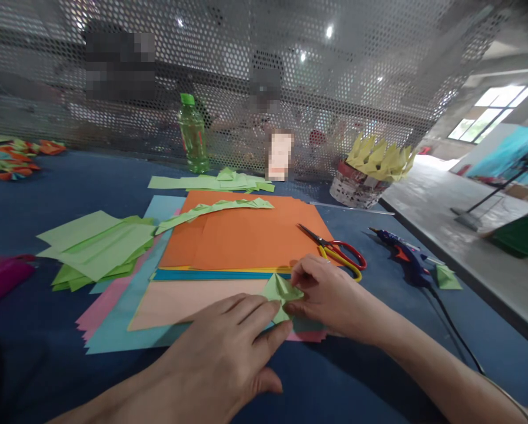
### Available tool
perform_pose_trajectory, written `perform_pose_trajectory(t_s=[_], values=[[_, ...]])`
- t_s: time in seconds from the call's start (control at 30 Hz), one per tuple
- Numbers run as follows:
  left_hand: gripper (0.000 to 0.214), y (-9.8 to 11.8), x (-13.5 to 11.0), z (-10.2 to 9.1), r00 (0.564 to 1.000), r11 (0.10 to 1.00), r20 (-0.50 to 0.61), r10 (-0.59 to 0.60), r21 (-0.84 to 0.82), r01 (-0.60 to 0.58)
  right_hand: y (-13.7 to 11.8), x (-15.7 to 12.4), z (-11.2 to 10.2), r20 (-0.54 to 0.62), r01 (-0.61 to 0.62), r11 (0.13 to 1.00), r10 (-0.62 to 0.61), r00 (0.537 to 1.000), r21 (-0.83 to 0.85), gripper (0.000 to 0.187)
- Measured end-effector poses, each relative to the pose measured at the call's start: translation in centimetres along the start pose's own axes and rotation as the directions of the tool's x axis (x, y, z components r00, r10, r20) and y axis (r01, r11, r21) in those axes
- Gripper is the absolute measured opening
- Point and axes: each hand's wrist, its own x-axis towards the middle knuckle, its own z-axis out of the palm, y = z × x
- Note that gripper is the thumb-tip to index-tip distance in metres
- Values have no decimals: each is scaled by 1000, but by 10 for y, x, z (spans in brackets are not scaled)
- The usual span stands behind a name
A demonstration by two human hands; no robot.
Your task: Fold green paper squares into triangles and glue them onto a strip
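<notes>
A small folded piece of light green paper (pixel 278 290) lies on the paper stack between my hands. My left hand (pixel 232 333) rests flat with fingers stretched out, its fingertips pressing the green paper's left and lower part. The thumb and forefinger of my right hand (pixel 323 297) pinch the paper's right corner. Beneath are sheets of orange paper (pixel 241 235), with peach, blue and pink ones showing below. A folded green paper strip (pixel 215 208) lies across the orange sheets. Red-and-yellow-handled scissors (pixel 341 250) rest just beyond my right hand.
Loose green sheets (pixel 100 244) lie at left, beside a magenta object (pixel 5 280). A green bottle (pixel 193 135) stands at the perforated screen. At right are a glue gun (pixel 405 256) with its cord, a green scrap (pixel 447 277), and a tub (pixel 356 185) of yellow folded paper near the table edge.
</notes>
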Motion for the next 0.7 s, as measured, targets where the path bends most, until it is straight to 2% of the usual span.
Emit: perform_pose_trajectory(t_s=[0.27,0.5,0.6,0.7], values=[[57,2,-1,-4,1000,1000,-21,-11,13,12,4,3,-2,15,-89,996,89,996,-3,35],[59,4,1,-3,999,998,-25,-21,52,22,8,4,-5,20,-58,998,58,998,3,35],[58,5,1,-4,999,998,0,-33,46,33,11,6,-10,67,-8,999,5,998,39,34],[58,5,2,-5,1000,998,-24,-17,54,19,13,8,-16,169,-17,993,-3,986,115,31]])
